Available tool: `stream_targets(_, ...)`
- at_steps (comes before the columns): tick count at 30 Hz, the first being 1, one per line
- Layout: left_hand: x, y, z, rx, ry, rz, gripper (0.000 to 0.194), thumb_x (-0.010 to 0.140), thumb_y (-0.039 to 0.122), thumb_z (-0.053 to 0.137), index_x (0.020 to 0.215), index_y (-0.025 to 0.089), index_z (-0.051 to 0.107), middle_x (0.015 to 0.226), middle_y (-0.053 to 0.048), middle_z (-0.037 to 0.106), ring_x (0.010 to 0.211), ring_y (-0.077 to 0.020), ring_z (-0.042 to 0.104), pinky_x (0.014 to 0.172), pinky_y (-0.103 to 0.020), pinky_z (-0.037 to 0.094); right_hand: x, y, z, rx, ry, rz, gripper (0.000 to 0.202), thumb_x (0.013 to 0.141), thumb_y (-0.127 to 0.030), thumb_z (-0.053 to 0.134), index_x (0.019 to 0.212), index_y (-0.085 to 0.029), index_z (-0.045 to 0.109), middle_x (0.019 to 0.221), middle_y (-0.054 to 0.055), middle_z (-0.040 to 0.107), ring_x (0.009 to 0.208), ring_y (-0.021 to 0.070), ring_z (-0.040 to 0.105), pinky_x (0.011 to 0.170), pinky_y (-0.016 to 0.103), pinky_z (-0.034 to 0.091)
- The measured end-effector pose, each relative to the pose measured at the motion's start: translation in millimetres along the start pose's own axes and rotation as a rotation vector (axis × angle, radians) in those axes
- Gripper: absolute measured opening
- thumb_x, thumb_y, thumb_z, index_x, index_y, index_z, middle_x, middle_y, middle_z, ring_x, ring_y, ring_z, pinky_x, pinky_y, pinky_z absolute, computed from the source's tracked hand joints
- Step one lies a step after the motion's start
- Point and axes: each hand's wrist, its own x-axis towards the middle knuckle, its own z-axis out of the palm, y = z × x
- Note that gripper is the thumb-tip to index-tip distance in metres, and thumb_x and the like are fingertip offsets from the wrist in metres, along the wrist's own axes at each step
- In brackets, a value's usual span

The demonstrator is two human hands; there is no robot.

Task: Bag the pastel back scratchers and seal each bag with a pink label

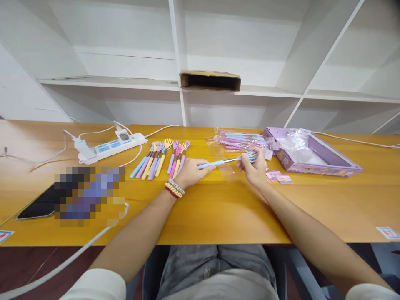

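A light blue stick with a metal rod and a small claw-shaped end [229,160] stretches between my hands above the table. My left hand [194,171] is closed round its handle end. The fingers of my right hand [253,166] pinch the claw end. Left of my hands, several similar claw sticks [153,160] in blue, yellow, purple and pink lie in two groups. Beyond my right hand, more sticks in clear wrappers [237,139] are piled up. Small printed cards [279,177] lie just right of my right hand.
A purple open box [321,168] with clear plastic inside stands at the right. At the left are a white power strip [112,147] with cables and a dark phone-like object [40,202], partly pixelated. White shelves with a cardboard box [211,74] rise behind the table [218,216].
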Motion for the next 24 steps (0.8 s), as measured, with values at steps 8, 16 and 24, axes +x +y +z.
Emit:
stream_targets(8,-0.3,-2.6,5.8,0.469,-0.009,0.160,0.035,0.090,0.035,0.031,0.093,0.019,0.062,0.082,-0.005,0.062,0.079,-0.0167,0.056,0.068,-0.028,0.037,3.5,10.3,-5.8,0.011,0.007,0.076,0.034,0.073,-0.049,0.058,0.090,-0.025,0.041,0.053,-0.008,0.057,0.037,0.0088,0.051,0.035,0.018,0.036)
stream_targets(16,14.0,-43.5,-31.4,0.637,0.326,0.084,0.027,0.085,0.028,0.040,0.097,0.021,0.062,0.097,-0.009,0.059,0.094,-0.0246,0.047,0.081,-0.039,0.032,51.2,-23.2,-75.0,0.144,0.560,-0.209,0.020,0.074,-0.031,0.061,0.079,-0.021,0.045,0.052,-0.009,0.043,0.036,0.0045,0.042,0.032,0.016,0.029)
stream_targets(24,-1.7,-81.6,-82.5,0.655,0.597,-0.082,0.022,0.079,0.027,0.047,0.093,0.023,0.063,0.115,-0.010,0.049,0.109,-0.0300,0.037,0.089,-0.045,0.025,65.9,-26.2,-198.4,0.219,1.153,-0.276,0.023,0.086,-0.018,0.041,0.063,-0.022,0.037,0.049,-0.009,0.030,0.034,0.0031,0.025,0.034,0.018,0.012)
